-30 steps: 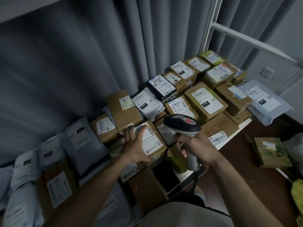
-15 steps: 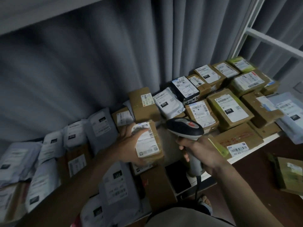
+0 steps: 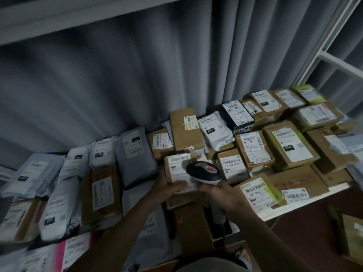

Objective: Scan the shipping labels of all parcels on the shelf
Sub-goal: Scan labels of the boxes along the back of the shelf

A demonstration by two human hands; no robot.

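Note:
Several cardboard boxes and grey mailer bags with white shipping labels cover the white shelf [image 3: 306,206]. My left hand [image 3: 169,186] grips a small brown parcel [image 3: 176,167] from its lower left, label up. My right hand [image 3: 225,195] holds the handle of a black and white barcode scanner [image 3: 203,171], whose head hovers right over that parcel's label. The scanner hides the right part of the label.
A grey curtain [image 3: 137,75] hangs behind the shelf. A shelf board [image 3: 59,18] runs overhead at the top left, and a white frame post [image 3: 322,48] stands at the right. One more box [image 3: 351,232] lies on the dark floor at the lower right.
The view has swung left. My left hand has lowered the small parcel and my right hand has brought the scanner head left, over its label.

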